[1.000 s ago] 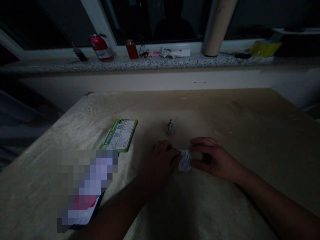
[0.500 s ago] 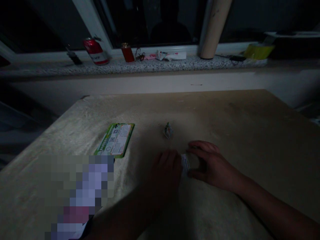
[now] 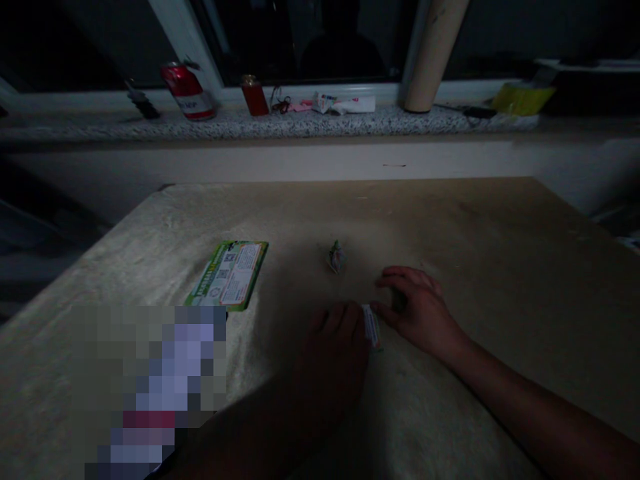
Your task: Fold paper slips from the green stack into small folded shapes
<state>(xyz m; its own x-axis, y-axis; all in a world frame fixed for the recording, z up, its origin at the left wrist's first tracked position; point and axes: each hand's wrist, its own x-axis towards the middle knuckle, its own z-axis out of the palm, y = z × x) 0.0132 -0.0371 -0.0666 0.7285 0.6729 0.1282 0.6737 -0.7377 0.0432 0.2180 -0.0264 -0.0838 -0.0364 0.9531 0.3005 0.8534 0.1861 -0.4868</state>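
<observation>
My left hand (image 3: 337, 343) rests palm down on the table, dark in shadow, with its fingers close together and bent. From under its right side sticks out a small printed slip (image 3: 372, 328), white with lines of text and a green lower edge; the rest is hidden under that hand. My right hand (image 3: 417, 303) is just right of the slip, its thumb and fingers curved and apart, with nothing visible between them. Its thumb tip is close to the slip's upper end; I cannot tell if they touch. Beyond both hands lies a small crumpled, multicoloured bundle (image 3: 336, 257).
A green printed card (image 3: 243, 277) lies left on the cloth-covered table (image 3: 450, 227). A pixelated area (image 3: 173, 373) covers something below it. On the granite sill (image 3: 225, 127) stand a red can (image 3: 187, 93), a red jar (image 3: 255, 97), a cardboard tube (image 3: 433, 60) and a yellow item (image 3: 523, 99).
My right hand has shifted slightly up and away from the slip's lower end, so more of its green edge shows. My left hand stays on the slip. The view has tilted slightly.
</observation>
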